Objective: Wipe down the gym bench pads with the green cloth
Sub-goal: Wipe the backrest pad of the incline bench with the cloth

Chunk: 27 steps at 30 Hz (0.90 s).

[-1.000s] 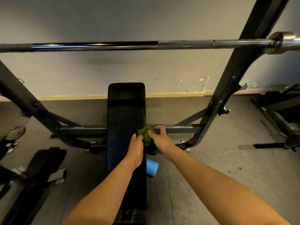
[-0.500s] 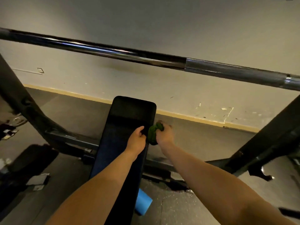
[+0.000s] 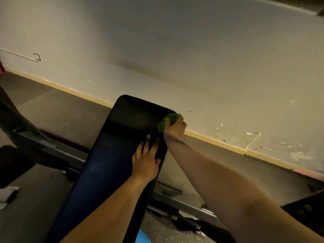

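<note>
The green cloth point(image 3: 166, 122) is bunched in the right grip point(image 3: 175, 130), just right of the frame's centre, pressed against the far right corner of the black bench pad point(image 3: 112, 160), which runs from the bottom middle of the frame up toward the wall. That grip is curled closed around the wad, so only a fold of green shows on its left side. The left grip point(image 3: 145, 163) holds nothing; its fingers lie straight and spread flat on the right half of the pad, just below the cloth, probably bracing. The cloth looks light, soft and limp, and would likely unfold or drag loose unless kept balled in the palm, so a full-hand hold on the bundle suits it best. The pad looks firm and smooth-skinned, likely slick enough for the cloth to glide over, with rounded edges that it must wrap around. A dark frame crossbar point(image 3: 52, 148) passes beneath the pad at the left.
</note>
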Each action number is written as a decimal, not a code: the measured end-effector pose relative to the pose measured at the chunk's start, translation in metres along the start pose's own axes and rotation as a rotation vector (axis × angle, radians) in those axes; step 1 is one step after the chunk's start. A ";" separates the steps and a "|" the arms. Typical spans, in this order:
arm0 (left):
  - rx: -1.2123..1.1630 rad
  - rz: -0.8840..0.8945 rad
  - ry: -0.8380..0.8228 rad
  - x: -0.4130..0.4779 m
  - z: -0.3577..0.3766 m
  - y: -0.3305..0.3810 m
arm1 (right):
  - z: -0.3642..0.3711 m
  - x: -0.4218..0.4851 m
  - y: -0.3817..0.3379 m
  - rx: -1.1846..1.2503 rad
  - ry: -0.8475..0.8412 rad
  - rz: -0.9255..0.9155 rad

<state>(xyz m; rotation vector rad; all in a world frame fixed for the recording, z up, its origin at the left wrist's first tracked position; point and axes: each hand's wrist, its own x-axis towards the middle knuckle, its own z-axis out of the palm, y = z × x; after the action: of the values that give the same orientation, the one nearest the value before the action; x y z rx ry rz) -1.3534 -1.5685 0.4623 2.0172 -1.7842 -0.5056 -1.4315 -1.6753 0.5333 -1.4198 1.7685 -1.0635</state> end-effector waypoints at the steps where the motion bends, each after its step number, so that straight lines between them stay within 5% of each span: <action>1: -0.001 -0.003 0.007 -0.001 0.000 0.000 | 0.002 -0.008 0.008 -0.004 0.020 -0.012; 8: 0.029 -0.013 0.014 -0.003 0.001 -0.001 | 0.003 -0.045 0.058 -0.019 -0.068 0.140; 13: -0.043 0.017 0.050 -0.005 0.005 -0.005 | -0.014 -0.001 0.017 0.044 -0.041 -0.076; 19: -0.032 0.010 0.085 -0.005 0.010 -0.009 | 0.013 -0.003 0.020 0.132 0.035 -0.019; 27: -0.021 -0.005 0.044 -0.006 0.006 -0.006 | 0.007 -0.070 0.067 0.161 -0.083 0.152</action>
<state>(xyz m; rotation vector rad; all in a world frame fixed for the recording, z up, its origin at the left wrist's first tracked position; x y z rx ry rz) -1.3522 -1.5619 0.4546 2.0038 -1.7416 -0.4763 -1.4415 -1.6024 0.4703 -1.1958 1.6633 -1.0269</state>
